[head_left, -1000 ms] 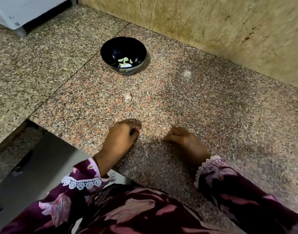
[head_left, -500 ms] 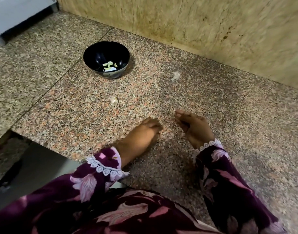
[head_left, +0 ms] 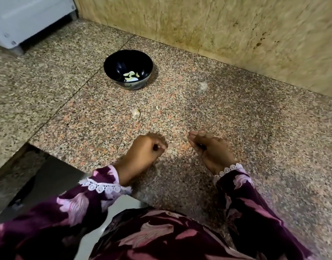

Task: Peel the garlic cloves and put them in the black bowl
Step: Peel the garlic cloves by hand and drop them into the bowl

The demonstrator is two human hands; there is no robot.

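1. Nearest to me: patterned maroon sleeves (head_left: 71, 209) with white lace cuffs, both forearms reaching out over the speckled granite counter (head_left: 255, 128).
2. My left hand (head_left: 142, 152) rests on the counter near its front edge. Its fingers (head_left: 159, 145) are curled tight into a fist; I cannot tell whether anything sits inside them.
3. My right hand (head_left: 210, 149) is just beside the left, apart from it, palm turned toward it. Its fingers (head_left: 195, 136) lie fairly straight and close together, slightly cupped, grasping nothing I can see. A dark patch shows in the palm; I cannot tell what it is.
4. Beyond the left fingers, near them: one unpeeled garlic clove (head_left: 135, 112) lying loose on the counter.
5. Just right of that clove, beyond the gap between both sets of fingers: a small pale scrap (head_left: 157, 107), too small to identify.
6. Farther out, well apart from both hands: the black bowl (head_left: 112, 66), upright, with a few peeled cloves (head_left: 131, 76) at its bottom.
7. Behind the bowl: a stained tan wall (head_left: 236, 34). Far left of the fingers: a white appliance (head_left: 26, 17) on the counter.
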